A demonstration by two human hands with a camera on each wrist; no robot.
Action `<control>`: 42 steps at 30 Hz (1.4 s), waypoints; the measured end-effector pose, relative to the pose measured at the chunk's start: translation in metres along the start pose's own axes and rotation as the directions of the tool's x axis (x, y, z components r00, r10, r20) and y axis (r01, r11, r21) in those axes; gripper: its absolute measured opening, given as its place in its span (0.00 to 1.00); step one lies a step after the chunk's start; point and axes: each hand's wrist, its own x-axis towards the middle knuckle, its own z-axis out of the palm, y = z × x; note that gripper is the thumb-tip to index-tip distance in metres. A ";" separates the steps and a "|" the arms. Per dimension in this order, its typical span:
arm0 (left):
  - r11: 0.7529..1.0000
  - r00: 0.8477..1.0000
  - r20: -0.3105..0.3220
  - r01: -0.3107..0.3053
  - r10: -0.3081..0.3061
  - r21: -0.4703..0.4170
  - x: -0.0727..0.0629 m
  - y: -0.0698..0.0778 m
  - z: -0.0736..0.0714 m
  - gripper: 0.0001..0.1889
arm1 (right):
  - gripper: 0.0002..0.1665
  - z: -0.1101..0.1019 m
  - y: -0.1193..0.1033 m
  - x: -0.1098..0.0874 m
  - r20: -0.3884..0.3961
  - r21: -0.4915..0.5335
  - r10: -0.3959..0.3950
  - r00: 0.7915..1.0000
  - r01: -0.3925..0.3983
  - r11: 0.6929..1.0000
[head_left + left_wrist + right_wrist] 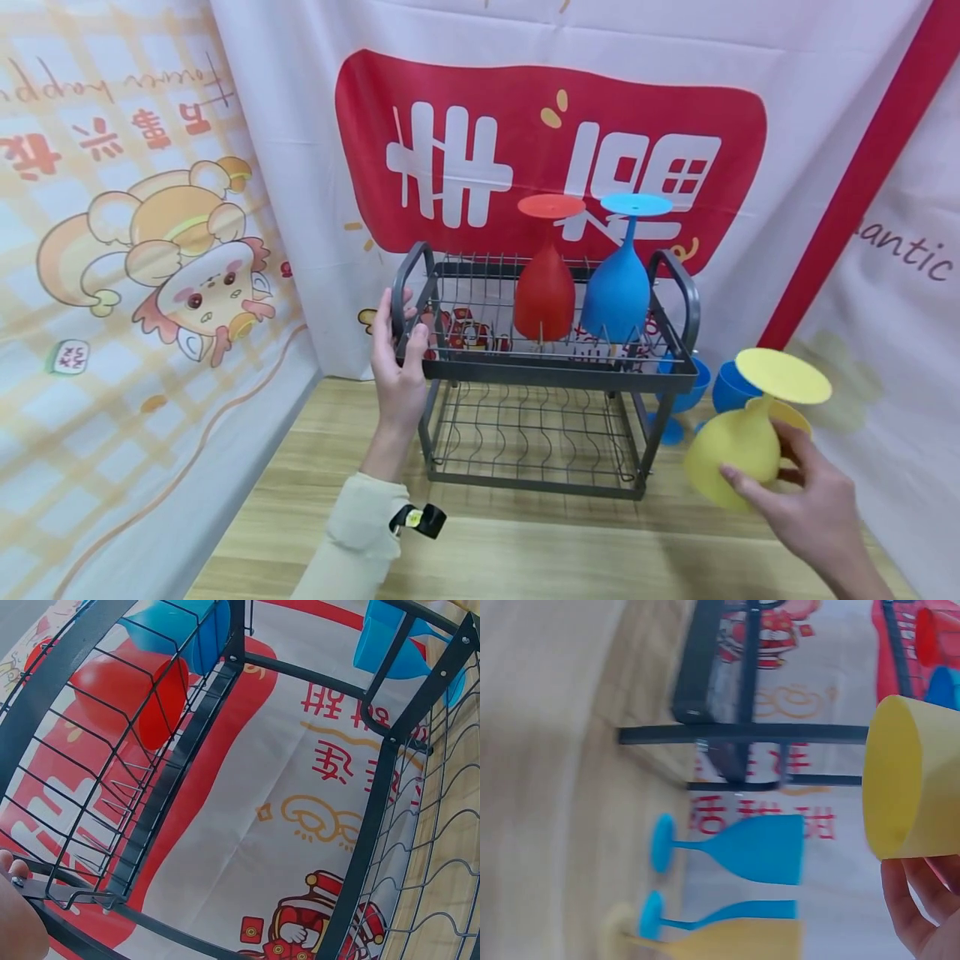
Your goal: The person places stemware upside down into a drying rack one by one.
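My right hand (810, 492) grips a yellow goblet (738, 450) by its bowl, upside down with the foot on top, to the right of a dark two-tier dish rack (555, 375). The goblet's open mouth shows in the right wrist view. My left hand (399, 358) holds the rack's left end by the curved handle, thumb toward the front. On the upper tier a red goblet (545, 292) and a blue goblet (618, 292) stand upside down side by side, right of the middle. The wire lower tier (532, 437) bears nothing.
Two blue goblets (757, 847) and another yellow goblet (742, 939) stand upright on the wooden table (540, 550) beyond the rack's right end. A printed cloth (300, 167) hangs close behind the rack, with cloth walls at left and right.
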 end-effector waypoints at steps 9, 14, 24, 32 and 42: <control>1.000 1.000 0.007 0.010 -0.010 0.002 0.000 -0.001 0.000 0.34 | 0.41 -0.036 -0.037 0.036 -0.051 -0.008 -0.089 0.995 0.089 0.996; 1.000 1.000 0.002 0.006 -0.006 0.007 0.000 0.000 -0.001 0.34 | 0.43 -0.049 -0.061 0.053 -0.069 -0.004 -0.133 0.989 0.133 0.991; 1.000 1.000 0.004 0.010 -0.010 -0.006 -0.001 0.001 -0.001 0.34 | 0.44 -0.055 -0.099 0.081 -0.062 0.002 -0.188 0.980 0.188 0.982; 1.000 1.000 -0.007 -0.002 0.002 -0.014 -0.001 0.000 -0.002 0.33 | 0.42 -0.045 -0.135 0.095 -0.010 0.031 -0.230 0.973 0.231 0.973; 1.000 1.000 0.006 0.000 0.000 -0.017 -0.001 -0.001 0.000 0.34 | 0.40 -0.037 -0.159 0.107 -0.005 0.185 -0.274 0.962 0.270 0.945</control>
